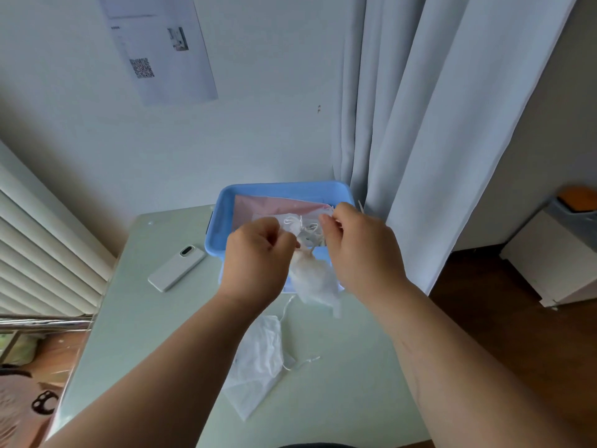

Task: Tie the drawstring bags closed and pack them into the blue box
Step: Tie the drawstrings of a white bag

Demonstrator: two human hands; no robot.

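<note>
- Both hands, left (258, 253) and right (358, 244), pinch the drawstring of a sheer white mesh bag (315, 279) hanging above the near rim of the blue plastic box (226, 202).
- Another white drawstring bag (258, 357) lies flat on the pale green desk (155, 334), near a white phone (177, 268).

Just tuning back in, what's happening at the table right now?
A person holds a white mesh bag in the air over the near edge of the blue box, left hand and right hand both pinching at its neck, apparently tying it. A second bag lies flat on the table, not yet packed. A phone lies left of the box.
</note>
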